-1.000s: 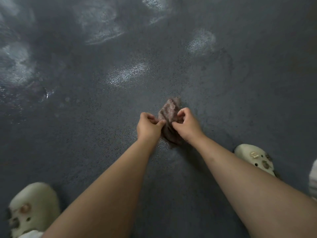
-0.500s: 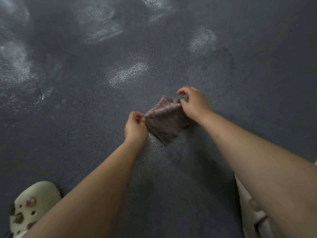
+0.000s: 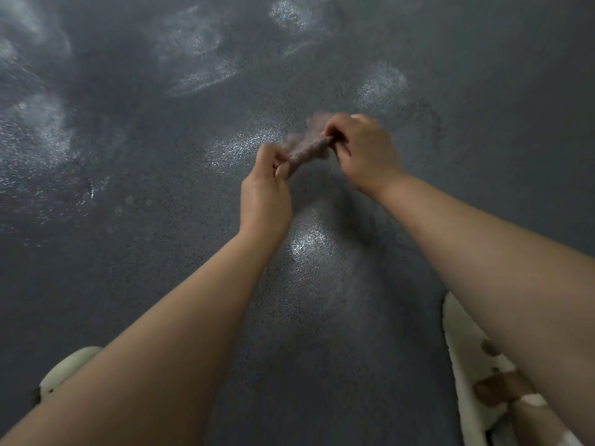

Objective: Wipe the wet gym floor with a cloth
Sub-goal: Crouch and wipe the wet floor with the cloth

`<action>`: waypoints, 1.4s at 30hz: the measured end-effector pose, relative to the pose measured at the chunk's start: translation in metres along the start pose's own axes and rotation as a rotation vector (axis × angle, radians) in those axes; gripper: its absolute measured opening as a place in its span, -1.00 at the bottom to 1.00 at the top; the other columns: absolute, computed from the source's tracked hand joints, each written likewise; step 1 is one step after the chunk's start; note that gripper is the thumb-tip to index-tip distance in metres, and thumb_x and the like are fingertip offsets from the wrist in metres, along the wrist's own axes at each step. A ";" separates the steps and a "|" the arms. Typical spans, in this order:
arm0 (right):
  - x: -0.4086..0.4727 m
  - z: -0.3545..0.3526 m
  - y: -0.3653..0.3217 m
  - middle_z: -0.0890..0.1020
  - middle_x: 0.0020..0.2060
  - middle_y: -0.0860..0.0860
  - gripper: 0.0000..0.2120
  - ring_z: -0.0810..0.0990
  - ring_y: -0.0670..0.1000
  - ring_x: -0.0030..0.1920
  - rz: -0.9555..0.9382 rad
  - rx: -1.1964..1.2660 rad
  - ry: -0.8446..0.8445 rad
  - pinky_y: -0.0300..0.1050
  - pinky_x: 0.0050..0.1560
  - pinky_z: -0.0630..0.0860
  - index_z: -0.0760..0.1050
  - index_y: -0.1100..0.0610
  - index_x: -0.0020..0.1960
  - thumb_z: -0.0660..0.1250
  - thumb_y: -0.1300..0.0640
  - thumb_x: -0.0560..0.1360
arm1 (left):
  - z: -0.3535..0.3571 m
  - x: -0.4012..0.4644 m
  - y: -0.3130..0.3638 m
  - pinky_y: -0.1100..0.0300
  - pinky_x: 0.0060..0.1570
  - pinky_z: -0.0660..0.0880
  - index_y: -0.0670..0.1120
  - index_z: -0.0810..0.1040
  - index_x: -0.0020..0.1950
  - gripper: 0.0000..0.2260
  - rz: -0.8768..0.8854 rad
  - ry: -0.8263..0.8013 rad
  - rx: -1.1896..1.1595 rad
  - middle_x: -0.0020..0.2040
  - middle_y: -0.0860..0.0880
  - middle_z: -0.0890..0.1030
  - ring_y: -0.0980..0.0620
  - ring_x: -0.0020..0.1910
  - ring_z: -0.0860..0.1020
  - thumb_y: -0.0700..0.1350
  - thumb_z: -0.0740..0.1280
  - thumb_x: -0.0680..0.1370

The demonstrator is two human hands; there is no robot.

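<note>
Half a second ago I had the small brownish-pink terry cloth spread flat between my hands; now it is bunched into a narrow twisted strip, blurred along its upper edge. It is held up in the air above the dark grey speckled gym floor, not lying on it. My left hand has come up and inward, and its thumb and curled fingers pinch the lower left end of the strip. My right hand has moved closer to the left one, fingers curled round the upper right end. The two hands are near each other, joined only by the cloth.

Counting what I see: one cloth, two hands, two bare forearms. Two pale cream foam clogs show at the bottom, one at the lower left, mostly behind my left forearm, and one at the lower right, larger in view than before, with brownish charms on it. On the floor I count about seven pale shiny wet patches, most of them across the top and left, one just beside my left hand and one below my hands between my forearms.
</note>
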State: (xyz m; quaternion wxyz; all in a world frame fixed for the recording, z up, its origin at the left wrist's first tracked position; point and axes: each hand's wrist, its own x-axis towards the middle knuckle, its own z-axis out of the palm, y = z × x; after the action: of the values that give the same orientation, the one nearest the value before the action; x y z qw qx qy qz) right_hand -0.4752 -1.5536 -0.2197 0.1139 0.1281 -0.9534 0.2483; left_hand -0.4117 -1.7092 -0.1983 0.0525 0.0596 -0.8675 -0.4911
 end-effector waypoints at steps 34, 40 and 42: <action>-0.132 0.091 -0.053 0.06 0.50 0.28 -0.25 0.07 0.31 0.48 0.038 -0.269 -0.597 0.19 0.46 -0.01 0.12 0.20 0.52 -0.08 -0.27 0.50 | -0.007 -0.082 -0.081 0.18 0.28 0.27 -0.10 0.46 0.34 -0.65 -0.468 -0.224 0.411 0.32 -0.09 0.37 -0.05 0.31 0.31 -0.22 0.31 0.55; -0.120 0.073 -0.006 -0.28 0.52 0.01 -0.42 -0.33 0.20 0.49 0.043 -0.394 -0.647 0.30 0.35 -0.40 -0.24 -0.22 0.51 -0.13 -0.31 0.56 | -0.004 -0.062 -0.072 0.02 0.41 0.10 0.02 0.13 0.52 -0.32 -0.298 -0.471 0.615 0.50 -0.06 0.09 -0.12 0.46 0.06 -0.17 0.37 0.47; -0.110 0.060 0.030 -0.27 0.52 0.00 -0.45 -0.30 0.23 0.50 0.231 -0.442 -0.609 0.37 0.35 -0.34 -0.23 -0.27 0.49 -0.14 -0.31 0.56 | 0.001 -0.056 -0.069 -0.01 0.42 0.08 0.05 0.05 0.53 -0.21 -0.274 -0.537 0.650 0.52 -0.06 0.02 -0.13 0.48 0.02 -0.10 0.44 0.43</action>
State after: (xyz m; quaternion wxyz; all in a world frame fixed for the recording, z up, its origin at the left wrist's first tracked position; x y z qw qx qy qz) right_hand -0.3897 -1.5381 -0.3146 -0.1777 0.0602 -0.9822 -0.0013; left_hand -0.3527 -1.7347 -0.2601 -0.2618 0.0577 -0.9438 -0.1933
